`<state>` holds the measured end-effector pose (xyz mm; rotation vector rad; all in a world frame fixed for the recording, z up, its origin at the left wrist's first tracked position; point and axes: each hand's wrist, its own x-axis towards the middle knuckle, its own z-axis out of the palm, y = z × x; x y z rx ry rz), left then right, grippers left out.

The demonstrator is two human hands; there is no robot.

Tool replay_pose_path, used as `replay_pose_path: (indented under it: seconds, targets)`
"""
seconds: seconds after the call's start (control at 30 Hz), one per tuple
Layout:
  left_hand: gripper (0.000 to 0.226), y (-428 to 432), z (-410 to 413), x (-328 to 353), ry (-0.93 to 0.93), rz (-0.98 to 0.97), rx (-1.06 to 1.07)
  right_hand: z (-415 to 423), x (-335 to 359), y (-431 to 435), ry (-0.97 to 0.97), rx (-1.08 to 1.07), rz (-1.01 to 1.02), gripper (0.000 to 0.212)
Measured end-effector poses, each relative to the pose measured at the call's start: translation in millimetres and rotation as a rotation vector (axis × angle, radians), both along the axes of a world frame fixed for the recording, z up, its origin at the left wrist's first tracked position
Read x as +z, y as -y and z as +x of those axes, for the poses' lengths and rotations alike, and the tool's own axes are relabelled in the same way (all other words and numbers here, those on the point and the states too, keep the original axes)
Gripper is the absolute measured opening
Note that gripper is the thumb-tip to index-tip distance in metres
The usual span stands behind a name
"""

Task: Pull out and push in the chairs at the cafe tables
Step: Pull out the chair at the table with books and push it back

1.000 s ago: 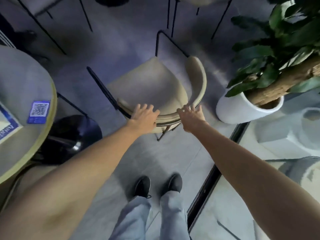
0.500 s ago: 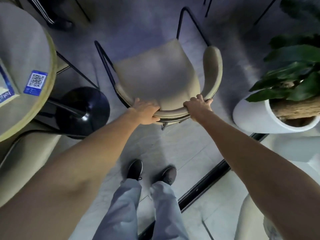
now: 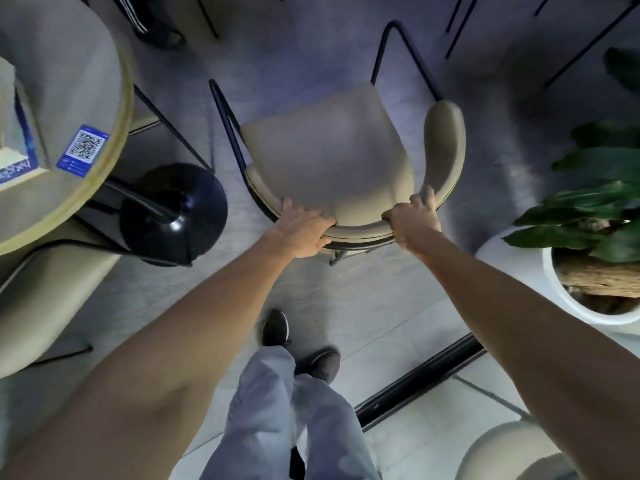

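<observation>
Hands, left [image 3: 304, 230] and right [image 3: 412, 220], grip the chair [image 3: 329, 157] back with fingers curled over it; swung carelessly, it could strike the planter [image 3: 519, 271] or table base [image 3: 173, 213].

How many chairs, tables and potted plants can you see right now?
Chairs: 3, the beige chair held by the left hand and right hand, a second chair and a third chair
Tables: 1, the round table
Potted plants: 1, the potted plant
Total: 5

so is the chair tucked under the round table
No, the chair stands apart from the round table, both hands gripping its backrest.
</observation>
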<state>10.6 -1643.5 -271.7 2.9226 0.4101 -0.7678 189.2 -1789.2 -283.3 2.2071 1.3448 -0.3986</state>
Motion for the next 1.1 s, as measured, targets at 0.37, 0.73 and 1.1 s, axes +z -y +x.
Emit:
replay_pose_path:
  seconds: [0.37, 0.73, 1.1]
  targets:
    - [0.038, -11.9, 57.9, 2.8, 0.005, 0.002, 0.141, 78.8, -2.5, -37.0, -0.015, 0.188, 0.003, 0.040]
    - [0.038, -17.1, 144.5, 8.7, -0.085, -0.031, 0.316, 174.1, 6.6, -79.4, -0.027, 0.325, -0.007, 0.033]
    - [0.035, 6.4, 181.4, 24.8, -0.162, -0.142, 0.557, 221.8, 12.4, -96.9, -0.064, 0.600, -0.024, 0.038]
